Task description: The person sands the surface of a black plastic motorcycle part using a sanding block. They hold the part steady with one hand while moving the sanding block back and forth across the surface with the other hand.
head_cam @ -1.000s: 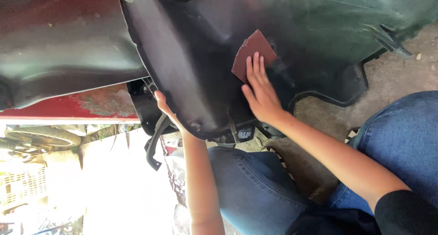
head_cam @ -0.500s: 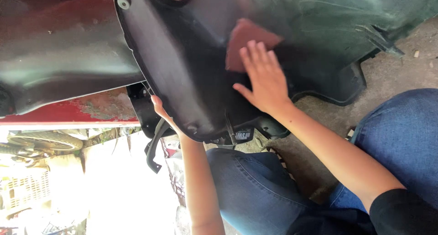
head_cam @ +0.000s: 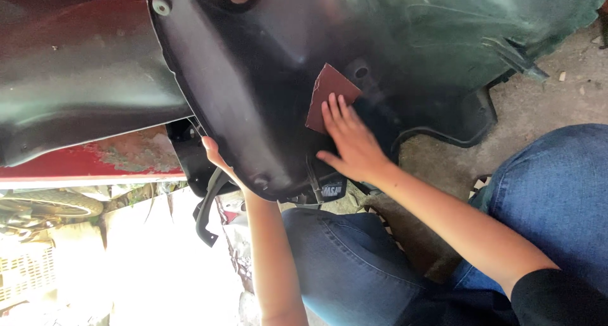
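The right hand (head_cam: pixel 351 142) lay open, fingers flat on the reddish sandpaper sheet (head_cam: pixel 329 95) against the black fender panel (head_cam: pixel 266 79), while the left hand (head_cam: pixel 215 155) gripped the panel's lower edge.

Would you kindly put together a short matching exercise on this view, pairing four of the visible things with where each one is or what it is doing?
Column one:
1. right hand
2. left hand
3. sandpaper sheet
4. black plastic panel

Column two:
A. reddish-brown, lying flat on the dark curved surface
B. gripping the lower edge of the panel from behind, mostly hidden
C. fingers spread, pressing on the lower part of the sheet
D. large and curved, held up in front of the red bodywork

Pairs: 1-C, 2-B, 3-A, 4-D
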